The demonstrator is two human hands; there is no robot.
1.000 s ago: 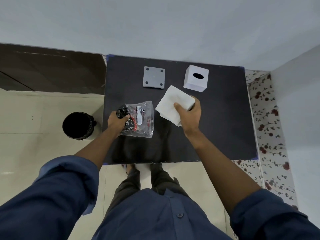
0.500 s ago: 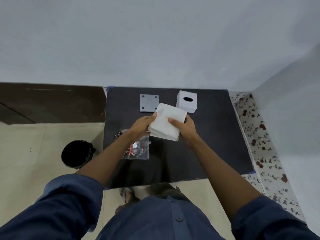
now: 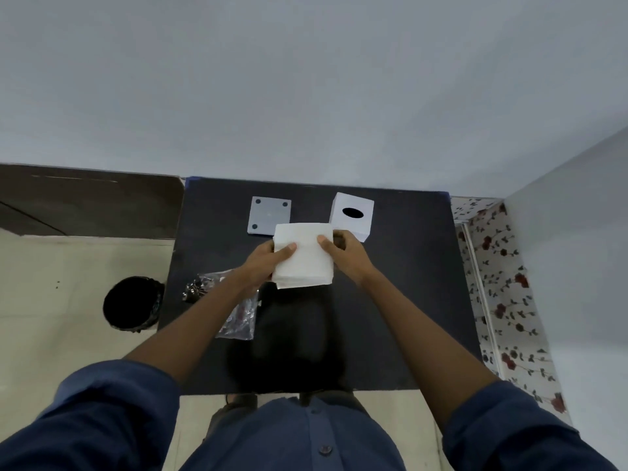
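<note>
A thick white stack of tissues is held above the middle of the black table. My left hand grips its left side with the thumb on top. My right hand grips its right side the same way. Just behind my right hand stands a white cube tissue box with a dark oval opening on top. A flat grey square plate with dark corner holes lies to the left of the box.
A clear plastic bag of small dark and red parts lies on the table's left part, partly under my left forearm. A black bin stands on the floor left of the table. Walls close in behind and at right.
My left hand let go of the plastic bag and came over to the tissue stack. Both hands lifted the stack and squared it up at the table's middle.
</note>
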